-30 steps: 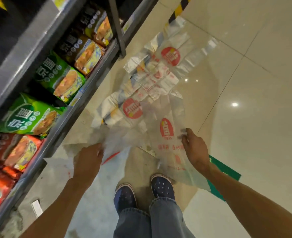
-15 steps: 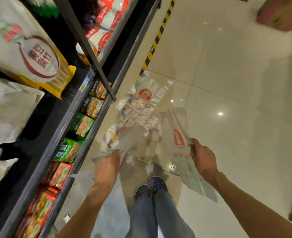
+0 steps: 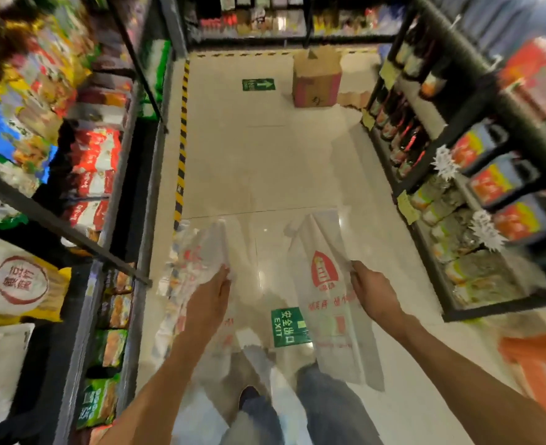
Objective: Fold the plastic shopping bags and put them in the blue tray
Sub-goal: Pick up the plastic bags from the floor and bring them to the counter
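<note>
Plastic bag (image 3: 326, 300) pinched by right hand (image 3: 373, 292), left hand (image 3: 209, 298) gripping another (blurred).

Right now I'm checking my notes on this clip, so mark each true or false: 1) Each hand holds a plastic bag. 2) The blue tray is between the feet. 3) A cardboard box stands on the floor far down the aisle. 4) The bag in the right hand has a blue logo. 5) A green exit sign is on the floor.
1) True: the left hand grips a crumpled bag, the right hand pinches a flat bag.
2) False: no blue tray is in view.
3) True: the cardboard box stands there.
4) False: its logo is red.
5) True: the exit sign lies near the feet.
</note>
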